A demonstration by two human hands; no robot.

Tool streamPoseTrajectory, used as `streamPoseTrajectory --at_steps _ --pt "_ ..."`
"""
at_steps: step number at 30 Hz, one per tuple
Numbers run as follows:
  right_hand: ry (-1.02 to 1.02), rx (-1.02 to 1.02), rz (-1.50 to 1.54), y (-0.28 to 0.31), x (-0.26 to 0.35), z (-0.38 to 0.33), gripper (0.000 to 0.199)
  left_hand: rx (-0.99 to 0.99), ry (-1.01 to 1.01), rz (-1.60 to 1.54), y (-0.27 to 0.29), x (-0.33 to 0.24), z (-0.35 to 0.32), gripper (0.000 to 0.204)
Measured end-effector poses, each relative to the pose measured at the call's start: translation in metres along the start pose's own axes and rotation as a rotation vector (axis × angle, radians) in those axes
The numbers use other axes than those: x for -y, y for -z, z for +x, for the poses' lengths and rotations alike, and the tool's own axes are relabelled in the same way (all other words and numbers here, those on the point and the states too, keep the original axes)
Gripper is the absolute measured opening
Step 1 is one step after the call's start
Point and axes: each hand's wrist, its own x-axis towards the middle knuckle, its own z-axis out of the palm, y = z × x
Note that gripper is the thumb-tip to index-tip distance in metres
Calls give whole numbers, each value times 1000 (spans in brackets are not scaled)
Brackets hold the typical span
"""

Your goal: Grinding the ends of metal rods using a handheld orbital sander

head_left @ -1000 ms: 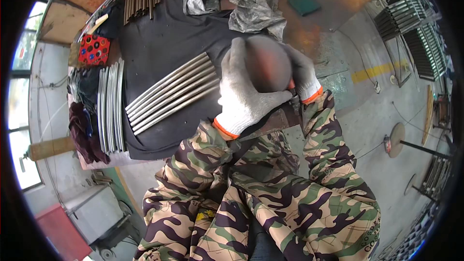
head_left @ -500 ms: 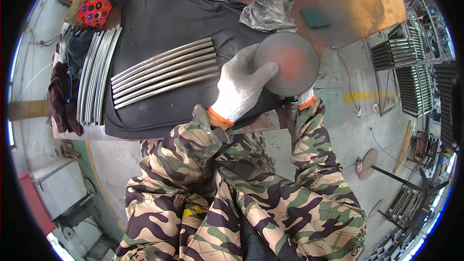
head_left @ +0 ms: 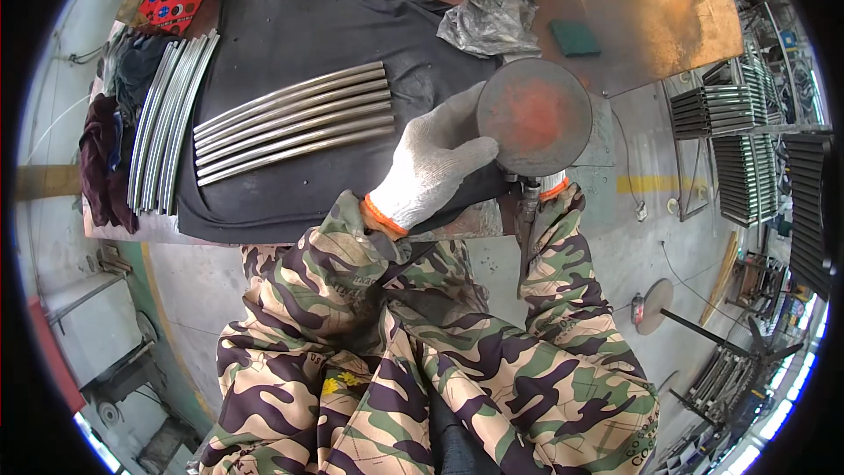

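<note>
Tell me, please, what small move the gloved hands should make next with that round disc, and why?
Probably press the reddish abrasive disc down flat with the left hand, judging by these facts: its fingers rest only on the disc's left rim, the face is turned up toward the camera, and the right hand is almost hidden beneath, apparently holding the tool under it. The curved metal rods lie untouched.

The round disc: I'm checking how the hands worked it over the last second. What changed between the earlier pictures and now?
The left hand, which lay spread over the round sanding disc a second ago, has slid off to its left edge, baring the reddish face. The right hand stays beneath the disc, mostly hidden, on the tool. The curved metal rods lie unchanged on the dark mat.
</note>
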Motion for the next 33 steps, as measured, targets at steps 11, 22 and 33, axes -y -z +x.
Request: streamPoseTrajectory --at_steps 11,22,33 --pt "-32 13 -62 -9 -3 -2 51 -18 -83 105 3 6 -1 81" --pt "89 53 -372 -11 32 -20 50 -212 -128 805 14 -5 -32 57" --pt "245 165 -1052 -210 92 -30 47 -284 -353 1872 203 -74 -67 103"
